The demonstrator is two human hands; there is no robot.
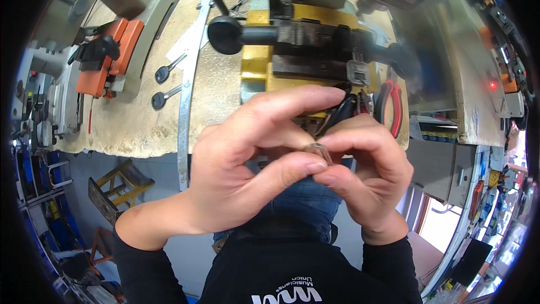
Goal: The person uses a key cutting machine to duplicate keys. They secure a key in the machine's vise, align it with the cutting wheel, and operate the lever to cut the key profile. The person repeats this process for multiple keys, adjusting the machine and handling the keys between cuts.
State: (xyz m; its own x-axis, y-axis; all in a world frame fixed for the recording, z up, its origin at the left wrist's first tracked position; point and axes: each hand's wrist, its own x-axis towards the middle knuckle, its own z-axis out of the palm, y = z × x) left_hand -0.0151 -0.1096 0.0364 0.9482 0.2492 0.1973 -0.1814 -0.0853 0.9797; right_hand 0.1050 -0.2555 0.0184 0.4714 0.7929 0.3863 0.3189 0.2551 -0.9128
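Observation:
A small metal key ring (319, 147) sits pinched between my two hands, above the bench's front edge. My left hand (247, 146) grips it from the left with thumb and index finger, and another finger stretches out above it. From the right, the thumb and index finger of my right hand (368, 163) press on the same ring. Just beyond my fingertips is a dark, black-handled item (342, 114), partly hidden, whose kind I cannot make out. Two black-headed keys, one upper (163, 73) and one lower (160, 99), lie on the bench to the left.
A yellow machine with a dark clamp (304, 42) and a black knob (225, 35) stands ahead. Red-handled pliers (389, 107) lie right of it. A long metal strip (187, 101) overhangs the bench edge. An orange-clamped machine (107, 59) stands left; a wooden stool (121, 186) is below.

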